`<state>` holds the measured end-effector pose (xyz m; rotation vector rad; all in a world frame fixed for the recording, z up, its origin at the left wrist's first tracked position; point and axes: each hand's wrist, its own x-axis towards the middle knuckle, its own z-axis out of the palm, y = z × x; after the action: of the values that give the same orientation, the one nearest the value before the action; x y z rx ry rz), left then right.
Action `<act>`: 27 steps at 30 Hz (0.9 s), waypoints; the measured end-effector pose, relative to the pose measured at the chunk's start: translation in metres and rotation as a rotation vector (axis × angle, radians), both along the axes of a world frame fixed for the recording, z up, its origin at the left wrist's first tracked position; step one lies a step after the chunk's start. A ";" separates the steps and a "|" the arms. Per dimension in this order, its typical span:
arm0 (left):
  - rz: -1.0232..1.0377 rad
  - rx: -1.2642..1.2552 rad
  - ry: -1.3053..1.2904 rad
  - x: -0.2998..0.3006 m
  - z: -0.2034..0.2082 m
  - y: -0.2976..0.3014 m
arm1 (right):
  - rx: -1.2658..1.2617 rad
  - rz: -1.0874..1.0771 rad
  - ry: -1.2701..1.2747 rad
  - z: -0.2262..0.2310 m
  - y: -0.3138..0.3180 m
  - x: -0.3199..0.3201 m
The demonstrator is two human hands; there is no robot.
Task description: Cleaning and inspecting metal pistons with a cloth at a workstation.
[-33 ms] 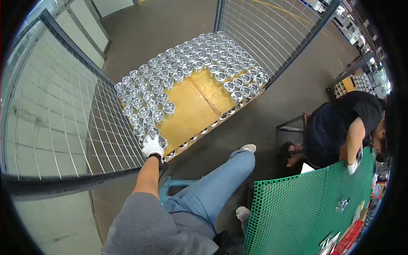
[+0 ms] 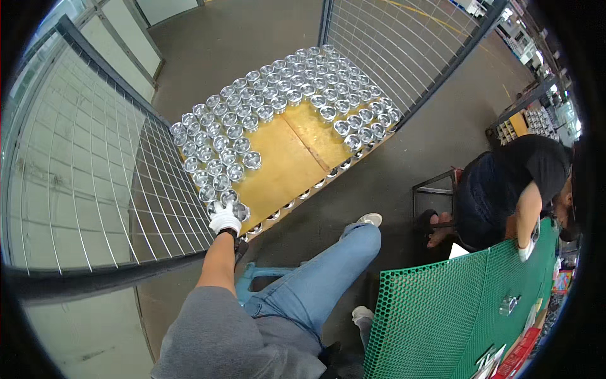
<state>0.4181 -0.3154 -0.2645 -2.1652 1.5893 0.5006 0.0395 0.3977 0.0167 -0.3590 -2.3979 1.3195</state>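
My left hand [image 2: 225, 219], in a white glove with a dark band at the wrist, reaches to the near left corner of a yellow board [image 2: 278, 170]. Its fingers are stretched and apart, resting among round, shiny silver metal parts [image 2: 235, 171] that look like cups. One such part [image 2: 242, 211] sits just right of the glove. Rows of these parts cover the left, far and right portions of the board, and bare yellow surface shows in the middle. The fingertips' exact contact is hard to make out. My right hand is out of the picture.
Wire mesh panels [image 2: 107, 158] flank the board. More metal parts show beneath its near edge. At right stands a green perforated table [image 2: 435, 303] with a small metal piece [image 2: 508, 305] on it. A seated co-worker [image 2: 505, 189] leans over its far end. A blue stool [image 2: 255, 273] is beside my leg.
My left hand has shifted very slightly left, still at the same corner of the board. The metal parts look unchanged.
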 end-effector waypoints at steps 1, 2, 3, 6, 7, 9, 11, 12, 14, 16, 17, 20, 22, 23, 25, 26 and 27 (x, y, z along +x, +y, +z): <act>0.046 -0.027 0.070 0.028 -0.012 -0.005 | -0.043 -0.092 -0.019 -0.005 -0.001 -0.009; 0.089 -0.056 0.143 0.053 -0.027 -0.009 | -0.040 -0.085 -0.035 -0.009 0.000 -0.012; 0.086 -0.046 0.137 0.059 -0.042 -0.011 | -0.035 -0.088 -0.047 -0.011 0.002 -0.012; 0.163 -0.066 0.335 0.057 -0.078 -0.014 | 0.009 -0.076 -0.070 -0.008 0.008 -0.009; 0.152 -0.031 0.282 0.047 -0.093 -0.013 | 0.039 -0.056 -0.082 -0.006 0.014 -0.006; 0.169 -0.007 0.176 0.034 -0.119 -0.015 | 0.092 -0.009 -0.112 -0.009 0.039 -0.006; 0.212 -0.086 0.113 0.085 -0.142 -0.021 | 0.092 0.053 -0.179 -0.035 0.063 -0.015; 0.235 -0.144 0.084 0.098 -0.149 -0.022 | 0.202 0.093 -0.231 -0.044 0.082 -0.019; 0.296 -0.013 -0.041 0.089 -0.158 -0.025 | 0.337 0.128 -0.260 -0.048 0.108 -0.025; 0.205 0.090 -0.094 0.101 -0.146 -0.031 | 0.277 0.134 -0.332 -0.059 0.115 -0.032; 0.435 0.073 0.125 -0.010 -0.134 -0.016 | 0.356 0.009 -0.313 -0.017 0.126 -0.014; 0.457 0.023 0.071 0.015 -0.111 -0.028 | 0.202 0.052 -0.387 -0.031 0.145 -0.030; 0.640 -0.106 0.139 0.057 -0.112 -0.032 | 0.122 0.049 -0.446 -0.050 0.138 -0.036; 0.482 -0.048 0.041 0.062 -0.115 -0.032 | 0.067 0.026 -0.479 -0.053 0.138 -0.036; 0.299 -0.070 -0.027 0.054 -0.123 -0.025 | 0.014 -0.014 -0.501 -0.050 0.135 -0.029; 0.286 -0.066 -0.021 0.050 -0.127 -0.023 | -0.067 -0.028 -0.476 -0.048 0.131 -0.026; 0.266 -0.099 -0.007 0.060 -0.131 -0.025 | -0.155 -0.033 -0.462 -0.049 0.124 -0.025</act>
<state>0.4777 -0.3404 -0.3954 -2.4664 1.3551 0.5013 0.0140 0.5218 -0.0319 -0.8230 -2.6397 1.5476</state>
